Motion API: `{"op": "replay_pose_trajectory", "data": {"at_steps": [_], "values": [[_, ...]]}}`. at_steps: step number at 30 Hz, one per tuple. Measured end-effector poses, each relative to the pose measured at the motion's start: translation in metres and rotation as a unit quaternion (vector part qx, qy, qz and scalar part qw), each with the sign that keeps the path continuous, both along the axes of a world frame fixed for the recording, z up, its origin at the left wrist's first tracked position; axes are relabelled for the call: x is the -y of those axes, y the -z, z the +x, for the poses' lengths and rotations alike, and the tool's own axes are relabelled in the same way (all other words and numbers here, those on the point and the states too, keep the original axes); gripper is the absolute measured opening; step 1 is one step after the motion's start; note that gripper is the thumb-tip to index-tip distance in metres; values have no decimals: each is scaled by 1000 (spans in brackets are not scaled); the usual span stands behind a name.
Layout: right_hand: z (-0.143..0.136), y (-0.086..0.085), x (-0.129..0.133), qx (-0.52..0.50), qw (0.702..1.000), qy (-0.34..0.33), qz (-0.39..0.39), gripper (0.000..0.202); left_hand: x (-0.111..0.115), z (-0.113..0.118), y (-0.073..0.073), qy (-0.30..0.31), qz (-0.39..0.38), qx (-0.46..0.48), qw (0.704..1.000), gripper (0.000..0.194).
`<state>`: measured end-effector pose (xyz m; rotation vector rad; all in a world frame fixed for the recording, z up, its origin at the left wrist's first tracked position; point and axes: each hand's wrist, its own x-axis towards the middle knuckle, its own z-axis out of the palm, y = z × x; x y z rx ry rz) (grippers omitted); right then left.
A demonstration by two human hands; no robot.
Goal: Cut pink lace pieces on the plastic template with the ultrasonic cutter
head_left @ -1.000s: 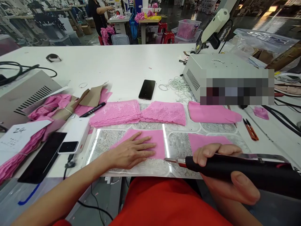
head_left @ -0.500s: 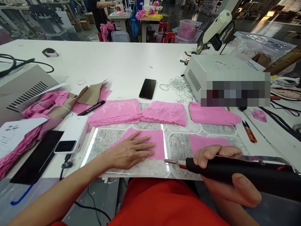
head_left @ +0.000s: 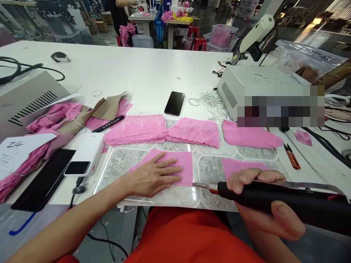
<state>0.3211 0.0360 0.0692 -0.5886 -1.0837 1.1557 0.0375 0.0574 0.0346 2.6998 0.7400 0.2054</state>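
Note:
My left hand [head_left: 153,176] lies flat with fingers spread on a pink fabric piece [head_left: 185,162] over the marbled mat [head_left: 112,164]. In my right hand [head_left: 263,197] is a thick black handheld tool [head_left: 296,206], whose thin metal tip touches or nearly touches the fabric's lower right corner. Another pink piece [head_left: 236,164] is partly hidden behind that hand. Farther back lie a stack of pink lace pieces [head_left: 137,129], a second lace stack [head_left: 196,132] and a folded pink cloth [head_left: 249,135].
A phone [head_left: 174,103] and white elastic cord [head_left: 214,104] lie behind the lace. Orange-handled snips [head_left: 293,159] and a grey box [head_left: 255,84] are on the right. Bundled pink fabric [head_left: 55,117], a black marker [head_left: 108,124] and a white power bank [head_left: 87,155] are on the left.
The view has shifted slightly. Both hands hold nearly the same places, and the tool's tip still sits by the fabric's lower right corner.

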Motion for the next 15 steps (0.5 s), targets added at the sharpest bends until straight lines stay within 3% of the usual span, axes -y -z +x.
{"op": "replay_pose_trajectory", "data": {"at_steps": [10,15], "values": [[1,0,0,43,999,7,-7,18,1,2,-1,0,-16,25,1000,39],[11,4,-2,33,998,55,-20,25,6,-12,-13,-38,-19,22,999,39]]}}
